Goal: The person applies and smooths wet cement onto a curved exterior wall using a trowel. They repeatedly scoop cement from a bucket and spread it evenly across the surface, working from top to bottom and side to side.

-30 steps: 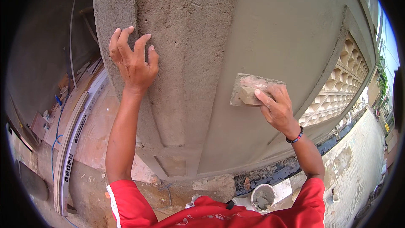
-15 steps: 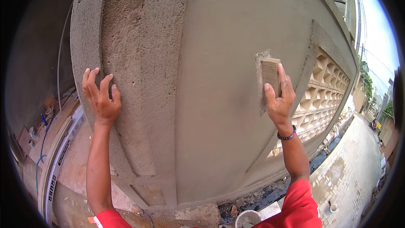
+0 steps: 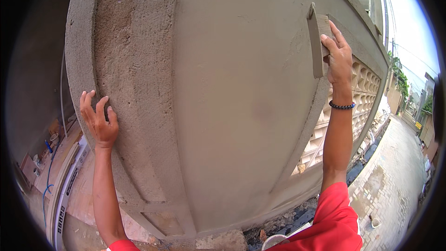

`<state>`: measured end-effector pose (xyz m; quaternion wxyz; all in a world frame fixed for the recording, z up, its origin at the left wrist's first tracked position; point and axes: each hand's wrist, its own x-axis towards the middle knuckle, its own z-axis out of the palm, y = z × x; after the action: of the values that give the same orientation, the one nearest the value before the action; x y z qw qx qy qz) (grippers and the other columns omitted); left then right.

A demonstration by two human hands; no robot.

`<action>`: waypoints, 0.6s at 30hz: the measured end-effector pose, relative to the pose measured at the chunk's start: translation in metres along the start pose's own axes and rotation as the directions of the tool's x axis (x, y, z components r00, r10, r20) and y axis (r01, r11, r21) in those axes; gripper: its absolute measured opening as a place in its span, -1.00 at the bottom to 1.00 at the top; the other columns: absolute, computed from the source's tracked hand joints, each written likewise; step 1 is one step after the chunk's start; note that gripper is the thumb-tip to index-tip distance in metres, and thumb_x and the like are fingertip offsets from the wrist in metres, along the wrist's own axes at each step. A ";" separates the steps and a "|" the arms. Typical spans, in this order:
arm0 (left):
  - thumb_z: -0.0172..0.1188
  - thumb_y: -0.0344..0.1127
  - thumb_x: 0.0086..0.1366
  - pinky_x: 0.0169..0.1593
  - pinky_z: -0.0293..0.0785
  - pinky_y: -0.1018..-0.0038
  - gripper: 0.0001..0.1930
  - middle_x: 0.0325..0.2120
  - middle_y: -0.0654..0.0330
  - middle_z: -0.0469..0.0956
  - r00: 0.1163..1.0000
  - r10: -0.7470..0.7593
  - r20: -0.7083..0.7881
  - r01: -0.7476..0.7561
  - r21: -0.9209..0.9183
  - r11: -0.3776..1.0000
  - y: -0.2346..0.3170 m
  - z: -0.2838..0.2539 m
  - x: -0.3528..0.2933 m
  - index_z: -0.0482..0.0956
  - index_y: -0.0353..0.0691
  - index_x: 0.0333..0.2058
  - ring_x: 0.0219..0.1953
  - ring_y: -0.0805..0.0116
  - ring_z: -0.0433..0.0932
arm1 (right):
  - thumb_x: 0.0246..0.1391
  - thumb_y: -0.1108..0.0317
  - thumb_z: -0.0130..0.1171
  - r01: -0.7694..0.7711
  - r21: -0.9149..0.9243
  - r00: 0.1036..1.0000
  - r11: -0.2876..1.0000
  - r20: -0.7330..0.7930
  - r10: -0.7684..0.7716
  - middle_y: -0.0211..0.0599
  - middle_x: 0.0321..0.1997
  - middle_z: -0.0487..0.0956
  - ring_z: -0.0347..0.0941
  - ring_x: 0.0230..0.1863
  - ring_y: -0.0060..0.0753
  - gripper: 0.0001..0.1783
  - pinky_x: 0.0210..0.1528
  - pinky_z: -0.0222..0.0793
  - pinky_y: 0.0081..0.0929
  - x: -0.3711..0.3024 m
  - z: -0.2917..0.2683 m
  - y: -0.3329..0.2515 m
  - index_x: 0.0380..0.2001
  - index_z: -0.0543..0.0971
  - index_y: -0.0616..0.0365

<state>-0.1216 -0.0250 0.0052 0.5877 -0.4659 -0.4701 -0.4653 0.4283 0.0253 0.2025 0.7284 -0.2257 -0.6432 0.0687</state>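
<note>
My right hand (image 3: pixel 340 60) is closed around the block-shaped grip of a plastering float (image 3: pixel 317 42). The float stands nearly upright, tilted, its long thin edge toward me, by the upper left corner of the window opening's frame. Whether its face touches the wall, I cannot tell. Smooth grey plaster covers the wall (image 3: pixel 241 111), with faint rough marks left of the float. On the left, my left hand (image 3: pixel 99 123) holds nothing, its fingers apart and curved against the edge of a rough, coarse-plastered pillar (image 3: pixel 144 65).
A lattice of pale blocks (image 3: pixel 364 83) fills the opening at right. Below lie a dark gutter (image 3: pixel 302 218), a bucket (image 3: pixel 275 241) and a paved lane (image 3: pixel 385 181) with a small pot (image 3: pixel 375 223). Long boards (image 3: pixel 65 193) and a blue hose (image 3: pixel 45 195) lie at lower left.
My right hand has carried the float up and right from mid-wall, tilting it edge-on. My left hand stays at the pillar's edge, slightly lower in the picture. The view has shifted a little.
</note>
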 end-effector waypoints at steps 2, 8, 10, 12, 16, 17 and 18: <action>0.17 -0.50 0.12 0.37 0.10 -0.01 -0.66 0.20 -0.03 0.30 1.000 -0.005 -0.005 0.005 -0.002 1.000 -0.002 0.001 -0.003 0.55 -0.20 -0.08 0.38 -0.13 0.13 | 0.15 0.45 0.16 -0.020 0.101 0.999 0.995 -0.028 0.023 -0.10 -0.05 0.61 0.60 -0.13 -0.46 -0.34 -0.13 0.56 -0.58 0.013 -0.035 0.011 0.32 0.30 0.35; 0.16 -0.53 0.14 0.38 0.10 0.01 -0.66 0.21 -0.03 0.30 1.000 0.017 0.003 -0.017 0.027 0.999 -0.004 0.002 -0.004 0.54 -0.22 -0.07 0.38 -0.11 0.13 | 0.17 0.49 0.13 -0.157 0.115 0.985 0.981 0.085 0.148 -0.18 -0.06 0.60 0.59 -0.19 -0.52 -0.36 -0.16 0.54 -0.59 -0.005 -0.065 0.050 0.32 0.29 0.39; 0.16 -0.53 0.14 0.38 0.10 0.01 -0.66 0.21 -0.03 0.31 1.000 0.022 -0.004 -0.022 0.031 0.999 -0.004 0.003 -0.004 0.54 -0.23 -0.07 0.38 -0.11 0.14 | 0.16 0.50 0.14 -0.165 0.090 0.981 0.982 0.118 0.154 -0.19 -0.06 0.60 0.59 -0.18 -0.53 -0.35 -0.16 0.54 -0.59 -0.007 -0.065 0.053 0.32 0.29 0.39; 0.16 -0.52 0.13 0.37 0.10 0.00 -0.66 0.21 -0.03 0.30 1.000 0.030 0.003 -0.030 0.035 0.999 -0.004 0.005 -0.004 0.54 -0.23 -0.07 0.38 -0.11 0.14 | 0.20 0.47 0.10 -0.228 0.136 0.966 0.964 0.157 0.206 -0.20 0.00 0.59 0.58 -0.13 -0.55 -0.38 -0.15 0.55 -0.61 -0.011 -0.057 0.045 0.32 0.30 0.37; 0.16 -0.51 0.13 0.36 0.11 -0.02 -0.66 0.21 -0.03 0.30 0.999 0.044 0.000 -0.044 0.040 0.998 -0.004 0.005 -0.002 0.54 -0.23 -0.07 0.38 -0.14 0.14 | 0.31 0.42 -0.07 -0.273 0.553 0.946 0.788 0.301 0.117 -0.18 0.16 0.53 0.57 -0.01 -0.53 -0.41 -0.08 0.57 -0.57 -0.011 -0.057 0.066 0.37 0.21 0.35; 0.15 -0.51 0.13 0.36 0.11 -0.03 -0.67 0.20 -0.03 0.30 0.999 0.042 -0.011 -0.042 0.051 0.998 -0.006 0.002 -0.001 0.54 -0.23 -0.08 0.38 -0.15 0.14 | 0.29 0.42 -0.04 -0.259 0.549 0.952 0.794 0.285 0.113 -0.18 0.16 0.53 0.57 0.00 -0.51 -0.39 -0.04 0.56 -0.55 -0.015 -0.055 0.063 0.38 0.19 0.35; 0.16 -0.49 0.11 0.35 0.10 -0.04 -0.66 0.19 -0.05 0.30 1.000 0.022 -0.016 -0.021 0.071 0.997 -0.006 -0.003 -0.002 0.54 -0.23 -0.08 0.37 -0.18 0.15 | 0.28 0.42 -0.01 -0.252 0.552 0.954 0.795 0.282 0.107 -0.17 0.16 0.53 0.56 0.02 -0.49 -0.36 0.00 0.55 -0.53 -0.020 -0.048 0.060 0.39 0.17 0.34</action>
<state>-0.1278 -0.0284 0.0040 0.6128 -0.4460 -0.4764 -0.4457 0.4831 0.0594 0.1562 0.6707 -0.0425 -0.6484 0.3577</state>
